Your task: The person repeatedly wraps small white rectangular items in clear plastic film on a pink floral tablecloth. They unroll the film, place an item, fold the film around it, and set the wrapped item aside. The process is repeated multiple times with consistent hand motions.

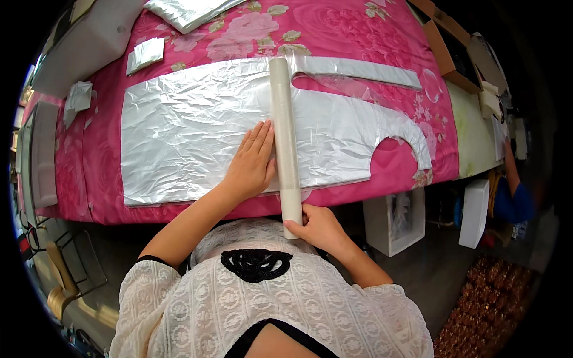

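A shiny silver-white plastic sheet [185, 134], shaped like an apron with curved cut-outs at its right end, lies spread over the pink cloth. Across its middle rests a long pale tube [285, 128], whose near end sticks out past the table edge toward my body. My left hand [253, 158] lies flat on the sheet, fingers stretched out together and pointing away from me, right beside the tube. Around the tube's near end my right hand [321, 228] is closed, with the thumb on top. Creases run over the sheet left of the tube; the part to the right looks smoother.
Folded silvery packets [146, 55] lie at the far left, near a white foam box [83, 51]. A larger silvery bundle [191, 11] sits at the back. Cardboard boxes [450, 51] stand at the right, where another person's arm [511, 164] shows. Below the table edge is a white bin [395, 224].
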Tool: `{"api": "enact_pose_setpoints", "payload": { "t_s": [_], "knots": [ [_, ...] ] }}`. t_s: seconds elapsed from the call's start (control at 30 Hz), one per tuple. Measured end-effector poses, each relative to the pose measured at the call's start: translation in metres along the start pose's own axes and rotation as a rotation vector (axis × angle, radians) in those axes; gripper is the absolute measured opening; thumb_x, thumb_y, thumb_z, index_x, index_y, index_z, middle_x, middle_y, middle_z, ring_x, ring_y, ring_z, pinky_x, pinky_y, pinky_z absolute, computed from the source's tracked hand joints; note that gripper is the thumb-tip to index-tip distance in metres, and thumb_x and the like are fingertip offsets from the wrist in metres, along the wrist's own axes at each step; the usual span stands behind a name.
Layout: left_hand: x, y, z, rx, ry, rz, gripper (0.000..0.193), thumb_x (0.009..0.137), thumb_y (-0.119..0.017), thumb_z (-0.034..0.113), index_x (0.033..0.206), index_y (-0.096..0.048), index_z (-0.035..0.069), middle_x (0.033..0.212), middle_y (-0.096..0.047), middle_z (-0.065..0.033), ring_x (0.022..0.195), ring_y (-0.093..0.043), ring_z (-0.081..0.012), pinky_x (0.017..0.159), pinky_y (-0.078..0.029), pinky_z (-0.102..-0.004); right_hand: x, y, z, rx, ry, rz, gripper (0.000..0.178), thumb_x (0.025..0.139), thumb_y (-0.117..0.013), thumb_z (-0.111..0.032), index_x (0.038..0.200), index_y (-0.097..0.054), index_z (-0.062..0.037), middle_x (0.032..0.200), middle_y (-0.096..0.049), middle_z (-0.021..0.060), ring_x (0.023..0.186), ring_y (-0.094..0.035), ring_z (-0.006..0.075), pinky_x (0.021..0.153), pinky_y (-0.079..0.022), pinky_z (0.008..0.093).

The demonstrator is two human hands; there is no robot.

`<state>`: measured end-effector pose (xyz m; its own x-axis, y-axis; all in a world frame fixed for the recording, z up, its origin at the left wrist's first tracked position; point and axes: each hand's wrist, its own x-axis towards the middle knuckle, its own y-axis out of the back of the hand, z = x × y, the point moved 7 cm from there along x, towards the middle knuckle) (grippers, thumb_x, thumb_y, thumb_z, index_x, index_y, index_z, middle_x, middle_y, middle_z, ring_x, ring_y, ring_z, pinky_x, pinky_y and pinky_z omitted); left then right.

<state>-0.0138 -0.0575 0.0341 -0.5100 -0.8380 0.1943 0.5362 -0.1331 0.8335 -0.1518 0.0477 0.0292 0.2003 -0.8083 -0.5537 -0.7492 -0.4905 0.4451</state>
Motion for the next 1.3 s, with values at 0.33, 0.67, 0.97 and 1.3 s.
{"api": "enact_pose_setpoints", "payload": {
  "t_s": [0.33, 0.67, 0.97, 1.3],
  "knots": [
    [-0.001, -0.007, -0.001, 0.191, 0.007, -0.026, 0.063, 0.083, -0.042, 0.019, 0.136, -0.028, -0.011, 0.144, -0.027, -0.0256, 0.137, -0.022, -0.0355, 0.112, -0.015, -0.0444, 0.150, 0.088, -0.054, 0.423, 0.396, 0.353, 0.040, 0.090, -0.058, -0.030, 0.105, -0.061, 0.0061, 0.088, -0.067, 0.0109, 0.077, -0.061, 0.0126, 0.070, -0.047, 0.0253],
    [-0.001, -0.009, -0.001, 0.183, -0.008, 0.014, 0.059, 0.084, -0.041, 0.017, 0.134, -0.031, -0.011, 0.143, -0.029, -0.0260, 0.136, -0.025, -0.0364, 0.112, -0.017, -0.0447, 0.230, 0.123, -0.114, 0.773, 0.605, 0.499, 0.028, 0.091, -0.058, -0.032, 0.100, -0.061, -0.0054, 0.080, -0.059, -0.0025, 0.069, -0.052, 0.0055, 0.063, -0.040, 0.0203],
    [-0.004, -0.009, 0.001, 0.155, -0.058, 0.012, 0.061, 0.085, -0.046, 0.021, 0.134, -0.031, -0.011, 0.142, -0.030, -0.0260, 0.134, -0.027, -0.0391, 0.111, -0.021, -0.0465, 0.191, -0.050, -0.259, -0.334, 1.008, 0.481, 0.060, 0.083, -0.061, -0.035, 0.128, -0.047, 0.0031, 0.124, -0.052, 0.0221, 0.119, -0.044, 0.0375, 0.101, -0.031, 0.0454],
    [-0.003, -0.015, -0.004, 0.174, -0.068, 0.057, 0.062, 0.082, -0.045, 0.015, 0.136, -0.028, -0.011, 0.145, -0.025, -0.0251, 0.137, -0.022, -0.0347, 0.112, -0.016, -0.0449, 0.121, -0.170, -0.273, -0.424, 1.070, -0.252, 0.070, 0.083, -0.059, -0.033, 0.137, -0.033, 0.0027, 0.141, -0.030, 0.0279, 0.135, -0.023, 0.0405, 0.110, -0.021, 0.0466]
  ]
}}
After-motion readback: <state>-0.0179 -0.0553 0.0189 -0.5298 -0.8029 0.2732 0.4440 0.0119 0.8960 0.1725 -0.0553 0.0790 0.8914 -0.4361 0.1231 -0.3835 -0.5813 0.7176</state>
